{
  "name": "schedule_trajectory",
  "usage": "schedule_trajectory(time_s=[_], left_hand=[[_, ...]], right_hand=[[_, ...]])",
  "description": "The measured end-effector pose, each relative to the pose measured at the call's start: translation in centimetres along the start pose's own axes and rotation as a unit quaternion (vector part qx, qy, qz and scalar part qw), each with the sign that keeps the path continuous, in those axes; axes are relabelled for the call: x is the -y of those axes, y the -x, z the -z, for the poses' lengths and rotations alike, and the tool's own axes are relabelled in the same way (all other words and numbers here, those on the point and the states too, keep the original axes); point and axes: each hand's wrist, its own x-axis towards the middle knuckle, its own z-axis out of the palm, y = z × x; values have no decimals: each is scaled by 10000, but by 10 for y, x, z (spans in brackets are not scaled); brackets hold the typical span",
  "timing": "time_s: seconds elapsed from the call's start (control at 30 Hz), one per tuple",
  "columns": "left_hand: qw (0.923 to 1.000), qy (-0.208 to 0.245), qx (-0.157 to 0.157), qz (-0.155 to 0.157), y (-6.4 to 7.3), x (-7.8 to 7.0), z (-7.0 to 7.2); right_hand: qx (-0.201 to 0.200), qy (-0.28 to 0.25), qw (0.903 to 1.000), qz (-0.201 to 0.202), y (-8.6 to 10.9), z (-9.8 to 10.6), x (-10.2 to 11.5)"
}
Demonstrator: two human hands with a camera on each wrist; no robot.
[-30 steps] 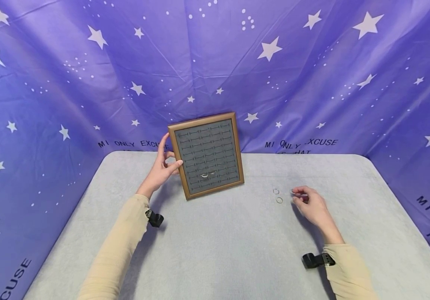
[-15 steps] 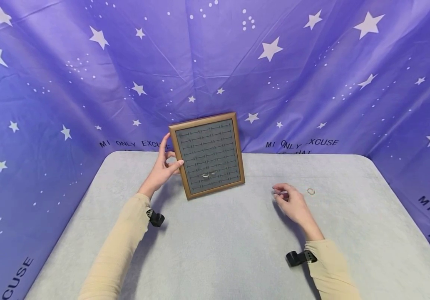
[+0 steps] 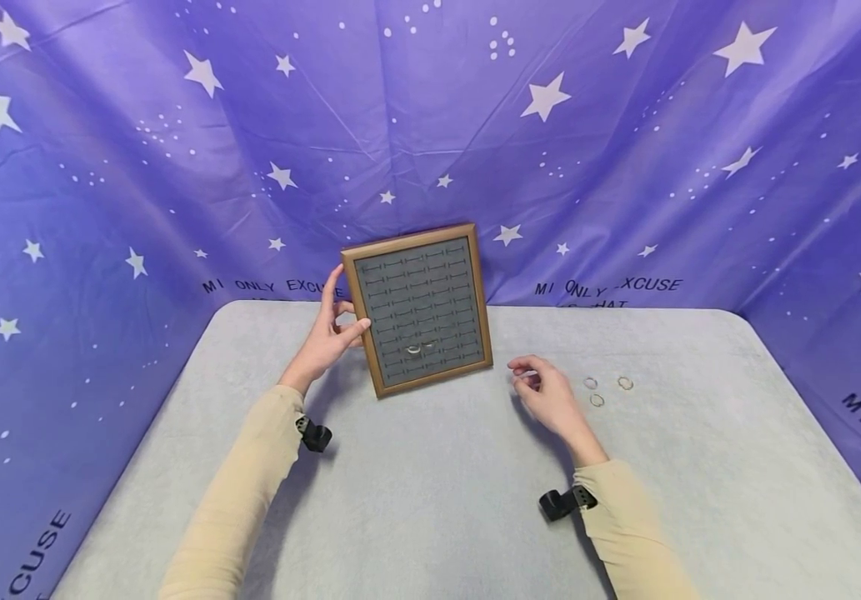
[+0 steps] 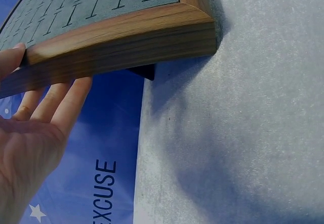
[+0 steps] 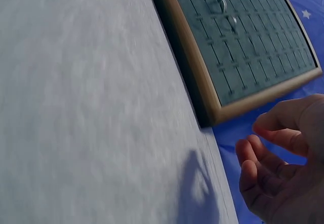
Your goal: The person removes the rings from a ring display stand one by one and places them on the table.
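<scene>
My left hand (image 3: 332, 337) holds a wood-framed ring display board (image 3: 418, 308) upright at its left side, thumb at the front edge and fingers behind. Grey padding with rows of slots fills the frame. Two rings sit in a lower row, the larger silver ring (image 5: 223, 4) most plainly seen in the right wrist view. My right hand (image 3: 550, 400) hovers over the table to the right of the board, fingers loosely bent. Nothing shows between its thumb and fingers (image 5: 248, 153) in the right wrist view. Three thin rings, one of them a gold ring (image 3: 626, 383), lie right of this hand.
A pale grey cloth-covered table (image 3: 415, 500) bears everything. Its back edge meets a purple star-printed curtain (image 3: 392, 125), which also runs along both sides. A small dark support (image 4: 144, 72) shows under the board in the left wrist view.
My right hand has swept left across the table towards the board, uncovering rings on its right. Two rings visible earlier on its left are out of sight. The left hand keeps its hold.
</scene>
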Motion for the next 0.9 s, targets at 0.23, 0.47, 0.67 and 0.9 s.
schedule_trajectory(time_s=[0.23, 0.47, 0.67, 0.9], left_hand=[[9999, -121, -70, -93, 1, 0, -1], [9996, -117, -81, -224, 0, 2, -1], [9998, -6, -63, -199, 1, 2, -2], [9997, 36, -69, -220, 1, 3, -1]], right_hand=[[27, -172, 9998, 53, -7, -17, 11], [32, -554, 9979, 327, -14, -32, 26], [101, -769, 9956, 532, -18, -46, 38], [160, -925, 9934, 653, -21, -60, 52]])
